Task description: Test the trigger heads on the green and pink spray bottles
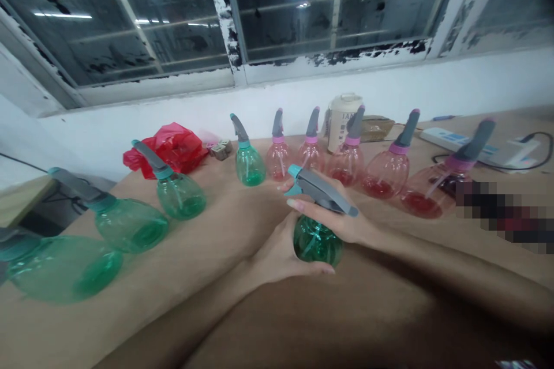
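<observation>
Two bare hands share one green spray bottle point(318, 245) at the middle of a wooden table point(242, 311), between green bottles point(179, 196) on the left and pink bottles point(385, 173) on the right. The left hand point(279, 253) curves round the body, thumb below; the right hand point(352, 225) wraps the neck under the grey trigger head point(324, 187). Whether the base touches the table cannot be told. With little liquid, the bottle should be light, its thin, smooth plastic likely slippery and apt to flex; the neck looks the firmest hold. Behind, a cream container point(337, 130) bears letters resembling "IAN," partly hidden; its smaller characters are illegible.
</observation>
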### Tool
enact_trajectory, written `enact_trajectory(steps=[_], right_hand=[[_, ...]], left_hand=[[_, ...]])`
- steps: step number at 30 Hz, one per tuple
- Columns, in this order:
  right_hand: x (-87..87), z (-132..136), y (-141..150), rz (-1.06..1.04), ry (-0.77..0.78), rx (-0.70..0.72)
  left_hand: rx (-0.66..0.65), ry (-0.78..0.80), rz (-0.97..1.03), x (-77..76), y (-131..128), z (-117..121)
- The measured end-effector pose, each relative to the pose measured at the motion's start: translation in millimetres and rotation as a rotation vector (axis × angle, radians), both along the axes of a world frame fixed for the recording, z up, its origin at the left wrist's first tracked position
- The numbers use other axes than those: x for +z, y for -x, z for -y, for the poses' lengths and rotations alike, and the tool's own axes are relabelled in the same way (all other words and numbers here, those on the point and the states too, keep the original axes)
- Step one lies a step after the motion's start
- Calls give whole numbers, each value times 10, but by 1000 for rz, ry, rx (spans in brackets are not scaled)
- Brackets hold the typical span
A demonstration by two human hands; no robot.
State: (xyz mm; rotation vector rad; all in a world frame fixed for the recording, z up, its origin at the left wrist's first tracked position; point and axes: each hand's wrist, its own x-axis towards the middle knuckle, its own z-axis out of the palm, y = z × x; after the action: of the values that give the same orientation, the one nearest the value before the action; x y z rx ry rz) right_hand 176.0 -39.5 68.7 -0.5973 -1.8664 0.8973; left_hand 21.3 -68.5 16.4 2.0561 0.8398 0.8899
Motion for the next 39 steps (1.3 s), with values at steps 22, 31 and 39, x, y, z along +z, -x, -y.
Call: enact_trajectory(steps=[22, 31, 39], right_hand=[[-70, -20, -16, -47, 37, 33], [-21, -17, -18, -47, 60, 116], [-50, -20, -8, 23, -9, 32]], left_hand=[[25, 9, -16, -20, 8, -8], [19, 6, -26, -14, 7, -4], [50, -3, -69, -37, 9, 17]])
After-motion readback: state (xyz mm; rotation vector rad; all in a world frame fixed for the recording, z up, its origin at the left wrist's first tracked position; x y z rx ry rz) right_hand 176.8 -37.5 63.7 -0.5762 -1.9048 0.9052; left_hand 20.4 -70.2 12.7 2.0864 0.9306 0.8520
